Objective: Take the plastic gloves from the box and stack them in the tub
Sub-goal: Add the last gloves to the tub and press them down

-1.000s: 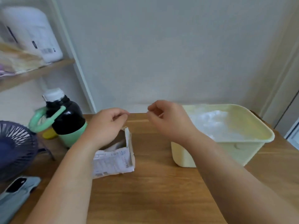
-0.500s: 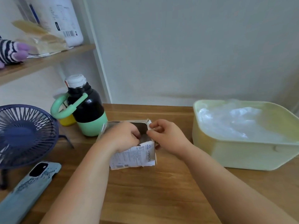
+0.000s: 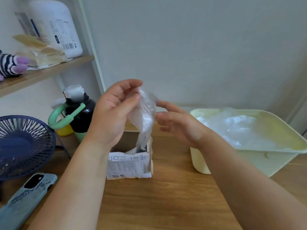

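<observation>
Plastic glove (image 3: 144, 117): clear and crumpled, held up in the air right above the box, its lower end trailing down into the box's open top.
Left hand (image 3: 113, 113): raised over the box with the palm turned toward the person; the fingers (image 3: 129, 84) and thumb are curled and pinching the top of the glove.
Right hand (image 3: 179, 125): just beside the glove on its right, fingers (image 3: 167, 106) straight and slightly spread, holding nothing. The tips reach the glove's edge, but I cannot tell whether they touch it.
Box (image 3: 131, 165): small torn white carton with printed text, standing on the counter (image 3: 166, 200) between the two forearms.
Tub (image 3: 282, 152): pale yellow, on the counter to the right of the box and apart from it.
Stacked gloves (image 3: 232, 128): a heap of clear plastic lying inside the tub.
Left side of counter: a black and mint bottle (image 3: 79, 113) behind the left hand, a dark blue fan (image 3: 21, 145), and a phone (image 3: 26, 196) in a light blue case at the near edge.
Shelf (image 3: 41, 73): wooden, up on the left, carrying a white jug (image 3: 61, 29) and a striped soft toy (image 3: 10, 65).
</observation>
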